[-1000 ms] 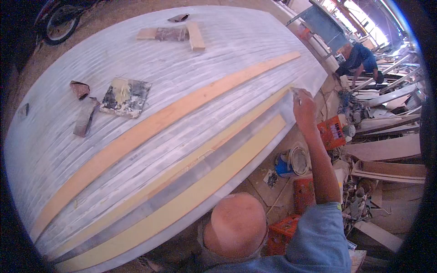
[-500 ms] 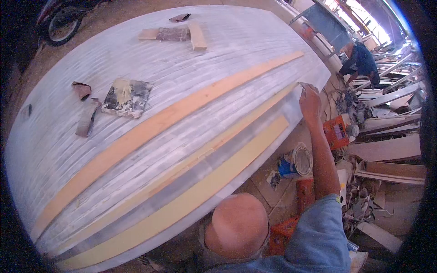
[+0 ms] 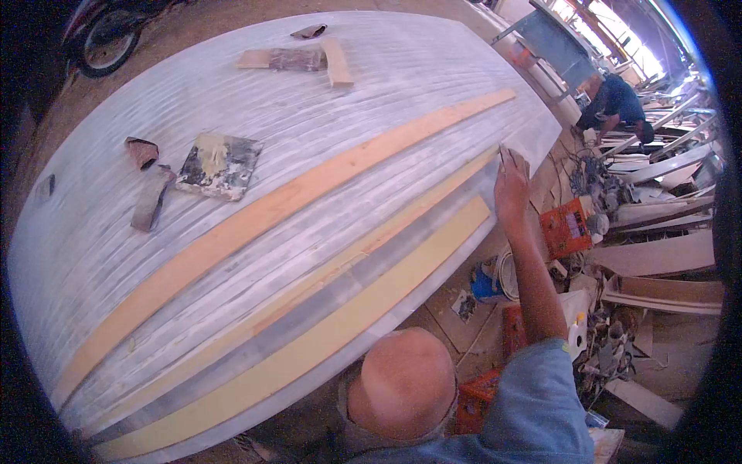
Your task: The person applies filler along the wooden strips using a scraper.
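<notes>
The right hand (image 3: 512,182), fingers close together, is at the far right end of the narrow, pale-yellow strip (image 3: 417,209) on the large whitish ridged surface (image 3: 232,108); whether it pinches anything, I cannot tell. A wider pale-yellow strip (image 3: 386,284) lies nearer.

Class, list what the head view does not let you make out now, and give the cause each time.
All in the head view:
Left hand: out of sight; what hides it is unclear.
Anything gripped in the right hand: covered by its fingers.
Right side of the blue tin: behind the forearm.
Vehicle around the black spoked wheel: cut off by the dark lens rim.
Lettering on the orange plastic crate: small and blurred.
</notes>
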Tool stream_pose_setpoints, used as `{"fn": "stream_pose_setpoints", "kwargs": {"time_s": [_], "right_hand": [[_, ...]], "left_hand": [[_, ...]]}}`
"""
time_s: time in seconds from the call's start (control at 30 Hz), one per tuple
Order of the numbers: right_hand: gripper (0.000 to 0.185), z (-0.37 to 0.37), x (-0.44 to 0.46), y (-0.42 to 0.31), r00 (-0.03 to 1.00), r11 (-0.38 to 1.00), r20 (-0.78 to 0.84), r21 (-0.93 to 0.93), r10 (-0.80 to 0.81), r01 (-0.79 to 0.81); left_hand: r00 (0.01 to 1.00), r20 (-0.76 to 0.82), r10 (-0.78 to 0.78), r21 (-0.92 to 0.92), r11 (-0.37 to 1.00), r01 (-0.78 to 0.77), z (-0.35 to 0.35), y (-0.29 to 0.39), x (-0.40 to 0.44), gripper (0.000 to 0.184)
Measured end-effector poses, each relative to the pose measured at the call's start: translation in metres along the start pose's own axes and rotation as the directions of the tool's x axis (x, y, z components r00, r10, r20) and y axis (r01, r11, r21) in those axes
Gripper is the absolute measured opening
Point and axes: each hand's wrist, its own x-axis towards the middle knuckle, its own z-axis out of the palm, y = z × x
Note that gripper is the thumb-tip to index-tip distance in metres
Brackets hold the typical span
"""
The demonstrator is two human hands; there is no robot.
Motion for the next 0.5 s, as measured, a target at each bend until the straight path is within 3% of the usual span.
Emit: {"fn": "stream_pose_setpoints", "kwargs": {"time_s": [0.23, 0.33, 0.4, 0.43, 0.5], "right_hand": [[0.036, -0.025, -0.020, -0.002, 0.997, 0.994, 0.050, 0.090, 0.058, -0.062], [0.032, -0.025, 0.017, 0.014, 0.999, 0.999, -0.044, 0.048, 0.011, -0.009], [0.031, -0.018, 0.037, 0.032, 0.997, 0.998, 0.047, -0.016, -0.067, 0.068], [0.031, -0.015, 0.043, 0.039, 0.996, 0.997, 0.046, -0.014, -0.071, 0.072], [0.031, -0.013, 0.050, 0.046, 0.979, 0.997, 0.200, -0.059, -0.034, 0.047]], "left_hand": [[0.998, 0.016, 0.062, -0.019, 0.998, -0.061, 0.002, -0.032, 0.004, 0.029], [1.000, 0.017, 0.004, -0.082, 0.997, -0.002, 0.001, -0.037, 0.005, 0.030], [0.999, 0.038, 0.011, -0.032, 0.999, -0.010, 0.000, -0.034, 0.003, 0.031], [0.999, 0.037, 0.007, -0.032, 0.999, -0.006, 0.001, -0.033, -0.001, 0.031], [0.998, -0.030, -0.055, -0.006, 0.998, 0.055, 0.004, -0.019, -0.004, 0.030]]}}
